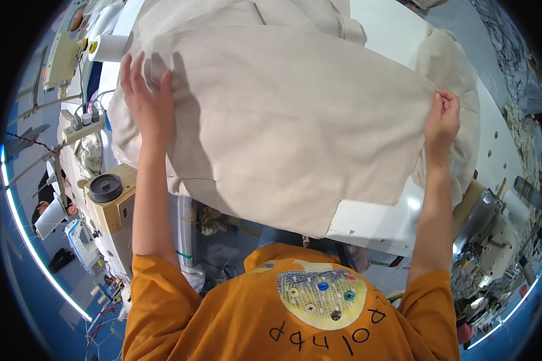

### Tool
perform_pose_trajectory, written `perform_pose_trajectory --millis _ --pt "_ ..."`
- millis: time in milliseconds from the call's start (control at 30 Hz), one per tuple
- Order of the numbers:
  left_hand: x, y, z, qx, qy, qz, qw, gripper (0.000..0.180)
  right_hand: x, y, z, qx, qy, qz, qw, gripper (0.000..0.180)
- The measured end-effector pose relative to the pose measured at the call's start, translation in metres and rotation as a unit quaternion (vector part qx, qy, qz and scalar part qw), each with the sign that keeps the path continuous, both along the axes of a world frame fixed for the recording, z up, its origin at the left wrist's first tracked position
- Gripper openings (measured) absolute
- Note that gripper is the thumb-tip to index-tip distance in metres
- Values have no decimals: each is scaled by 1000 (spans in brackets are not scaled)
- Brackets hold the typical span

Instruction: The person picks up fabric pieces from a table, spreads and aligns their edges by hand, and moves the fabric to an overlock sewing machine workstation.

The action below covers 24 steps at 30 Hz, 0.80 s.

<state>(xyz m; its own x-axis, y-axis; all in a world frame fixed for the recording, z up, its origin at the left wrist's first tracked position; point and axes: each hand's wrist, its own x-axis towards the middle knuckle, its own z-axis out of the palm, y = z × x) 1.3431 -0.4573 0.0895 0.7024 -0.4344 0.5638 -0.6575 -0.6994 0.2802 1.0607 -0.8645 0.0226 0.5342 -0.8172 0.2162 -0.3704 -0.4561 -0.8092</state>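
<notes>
A large beige fabric piece (pixel 295 114) lies spread across the white table in front of me, its near edge hanging toward my lap. My right hand (pixel 443 117) pinches the fabric's right edge between thumb and fingers. Over the left part of the cloth, my left hand (pixel 147 99) has its fingers spread and casts a shadow on it; nothing is held there. More beige fabric (pixel 448 66) is bunched beyond my right hand, and further folds are heaped at the far side.
White thread cones (pixel 109 48) stand at the far left, near a power strip (pixel 83 127). A sewing machine (pixel 111 195) with a black round wheel sits left of my forearm. Another machine (pixel 494 246) is at the right. Bare white tabletop (pixel 373 224) shows near me.
</notes>
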Motion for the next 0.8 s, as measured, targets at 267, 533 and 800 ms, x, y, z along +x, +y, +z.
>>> perform_pose_trajectory --millis 267,533,800 --pt "-108 37 -7 67 103 54 991 39 0 -10 -6 -53 0 8 999 17" --pt "-186 59 -27 51 134 -1 990 37 3 -20 -8 -54 6 14 998 18" --pt "-283 115 -83 -97 287 184 935 46 2 -19 -13 -64 4 10 998 18"
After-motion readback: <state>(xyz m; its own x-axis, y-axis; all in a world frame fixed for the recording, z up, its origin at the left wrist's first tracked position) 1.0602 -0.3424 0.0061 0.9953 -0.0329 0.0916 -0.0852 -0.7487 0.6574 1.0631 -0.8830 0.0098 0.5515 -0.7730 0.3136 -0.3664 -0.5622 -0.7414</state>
